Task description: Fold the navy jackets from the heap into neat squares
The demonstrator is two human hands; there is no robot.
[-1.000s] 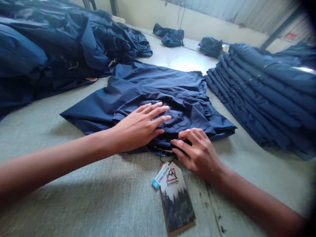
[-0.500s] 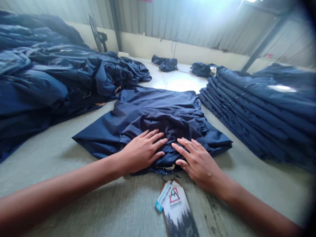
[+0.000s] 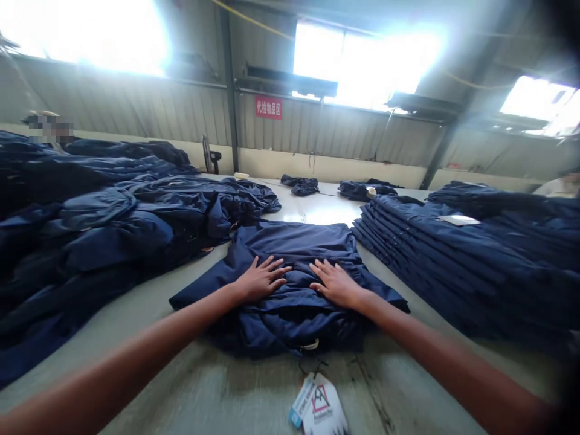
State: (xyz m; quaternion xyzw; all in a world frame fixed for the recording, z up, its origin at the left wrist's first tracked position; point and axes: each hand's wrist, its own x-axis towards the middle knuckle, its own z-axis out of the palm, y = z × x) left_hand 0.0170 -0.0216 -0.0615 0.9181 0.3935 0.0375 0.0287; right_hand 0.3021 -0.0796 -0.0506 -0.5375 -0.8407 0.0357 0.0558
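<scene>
A navy blue jacket point(image 3: 299, 244) lies partly folded on the pale table point(image 3: 136, 320) in front of me. My left hand point(image 3: 261, 279) rests flat on its middle with fingers spread, open. My right hand point(image 3: 334, 282) lies flat beside it on the same fabric, fingers spread too. The two hands are a short gap apart. A paper hang tag point(image 3: 319, 408) on a string lies on the table at the jacket's near edge.
A loose heap of navy jackets point(image 3: 95, 229) fills the left side. A neat stack of folded navy jackets point(image 3: 457, 254) stands on the right. Two small dark bundles point(image 3: 304, 185) lie at the far end. A fan point(image 3: 207, 156) stands by the back wall.
Both hands have slid farther up the jacket, away from me, flattening the fabric. My right hand went from curled fingers at the hem to flat. My view has tilted upward.
</scene>
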